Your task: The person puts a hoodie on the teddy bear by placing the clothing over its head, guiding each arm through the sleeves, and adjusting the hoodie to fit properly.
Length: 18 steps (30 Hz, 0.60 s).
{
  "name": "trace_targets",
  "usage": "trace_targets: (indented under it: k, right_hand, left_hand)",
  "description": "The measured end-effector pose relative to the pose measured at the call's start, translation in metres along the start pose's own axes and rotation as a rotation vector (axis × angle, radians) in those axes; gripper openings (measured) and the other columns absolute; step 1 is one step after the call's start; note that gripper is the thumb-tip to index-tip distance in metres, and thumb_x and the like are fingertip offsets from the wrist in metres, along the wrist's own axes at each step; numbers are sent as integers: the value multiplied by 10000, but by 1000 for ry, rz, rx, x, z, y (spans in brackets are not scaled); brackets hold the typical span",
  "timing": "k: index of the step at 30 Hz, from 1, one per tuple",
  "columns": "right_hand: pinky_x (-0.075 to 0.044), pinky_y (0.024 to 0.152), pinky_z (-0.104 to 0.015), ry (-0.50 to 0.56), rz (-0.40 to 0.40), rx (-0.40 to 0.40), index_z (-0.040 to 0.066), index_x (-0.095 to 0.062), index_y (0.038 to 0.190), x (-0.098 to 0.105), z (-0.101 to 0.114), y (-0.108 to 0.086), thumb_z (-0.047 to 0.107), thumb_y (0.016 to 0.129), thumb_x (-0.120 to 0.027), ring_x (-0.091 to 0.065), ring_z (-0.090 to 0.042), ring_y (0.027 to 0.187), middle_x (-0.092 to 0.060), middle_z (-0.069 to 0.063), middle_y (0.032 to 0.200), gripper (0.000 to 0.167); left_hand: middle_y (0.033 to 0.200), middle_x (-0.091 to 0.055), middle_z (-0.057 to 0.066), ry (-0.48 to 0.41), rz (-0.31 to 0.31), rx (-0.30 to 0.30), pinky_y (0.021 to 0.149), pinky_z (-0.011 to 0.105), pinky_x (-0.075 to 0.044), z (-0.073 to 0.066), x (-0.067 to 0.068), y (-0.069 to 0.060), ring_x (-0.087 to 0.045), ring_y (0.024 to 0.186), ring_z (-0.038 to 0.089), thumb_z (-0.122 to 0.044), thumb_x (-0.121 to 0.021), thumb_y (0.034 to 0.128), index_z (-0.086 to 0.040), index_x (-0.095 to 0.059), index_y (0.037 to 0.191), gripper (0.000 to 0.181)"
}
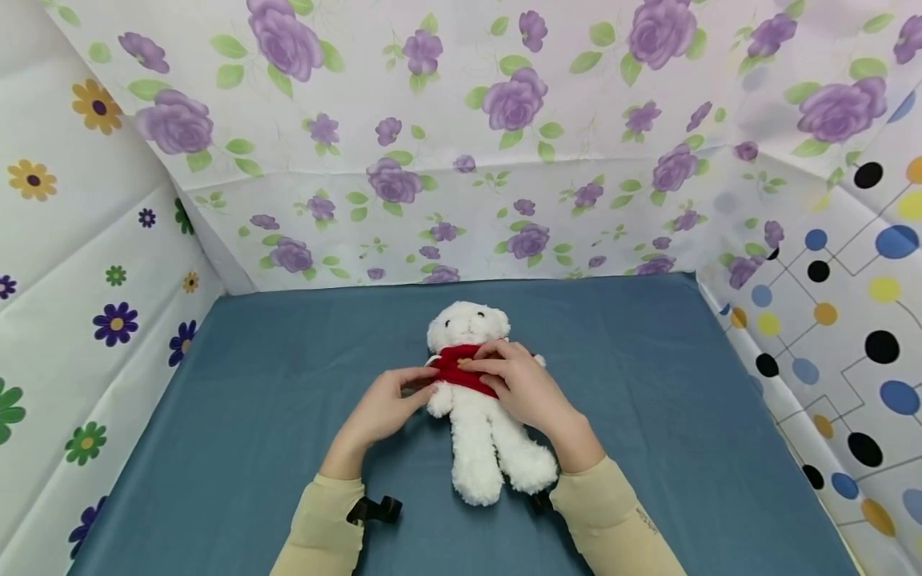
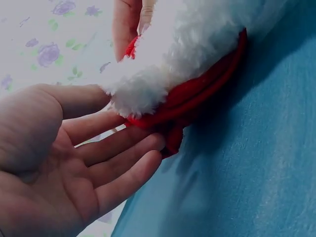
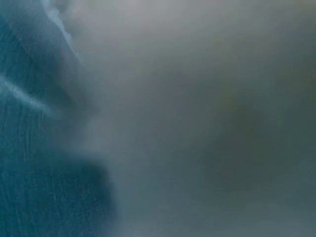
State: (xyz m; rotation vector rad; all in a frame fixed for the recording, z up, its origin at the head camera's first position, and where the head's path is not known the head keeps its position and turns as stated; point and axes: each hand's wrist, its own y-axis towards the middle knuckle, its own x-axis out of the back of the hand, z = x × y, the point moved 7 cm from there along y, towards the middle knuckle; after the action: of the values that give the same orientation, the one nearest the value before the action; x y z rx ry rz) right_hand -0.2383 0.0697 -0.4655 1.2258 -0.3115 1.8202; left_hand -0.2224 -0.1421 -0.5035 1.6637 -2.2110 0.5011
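A white plush teddy bear (image 1: 475, 460) in a red shirt (image 1: 450, 372) lies on its back, head away from me. My left hand (image 1: 382, 408) is at the bear's arm on the left side. In the left wrist view, the thumb and index finger of that hand (image 2: 64, 153) pinch the white fur and red cloth edge; the other fingers extend beneath. My right hand (image 1: 529, 388) pinches the shirt's front with thumb and fingertips, beside a small yellowish spot on the chest. The right wrist view is mostly a grey blur, hiding that hand's fingers.
A blue cloth (image 1: 302, 352) covers the table under the bear. Behind it hangs a purple-flowered sheet (image 1: 461, 192); patterned sheets also stand at left and right. A black strap mount (image 1: 378, 510) juts from the left sleeve.
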Motion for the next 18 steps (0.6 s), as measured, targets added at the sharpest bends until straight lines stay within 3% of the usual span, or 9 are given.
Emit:
trace_targets:
  k: [4,8,12,18]
  right_hand:
    - [-533,957,-431,18,23,-15,215,-750,1371,-3,-2,0,30,1034,-697,-563,-283,1200,-610,-27,1330,388]
    - [-515,955,-448,32,34,-44,231,-749,1373,-5,-5,0,30,1038,-692,-557,-278,1202,-600,-14,1339,395]
    - [-483,897,-447,29,36,-73,258,-742,1387,-6,-7,-1,43,1043,-690,-555,-266,1191,-595,5,1341,409]
    - [-490,886,-442,2,24,-66,250,-723,1417,-5,-4,-1,20,1037,-691,-554,-289,1177,-590,-23,1325,445]
  left_hand:
    - [1341,-672,59,-6,21,-19,969,469,-555,-1,-1,0,-641,1186,258,-208,-715,1055,-74,-684,1422,391]
    - [1199,-675,35,-6,39,-7,885,422,-541,0,-1,-1,-621,1085,238,-235,-796,996,-80,-683,1399,446]
    - [1220,-682,50,-23,55,8,870,384,-550,3,-4,0,-634,1103,243,-262,-853,944,-61,-661,1388,524]
    - [1224,-694,46,-66,22,23,899,388,-561,5,-9,3,-647,1102,225,-235,-870,928,-54,-664,1361,513]
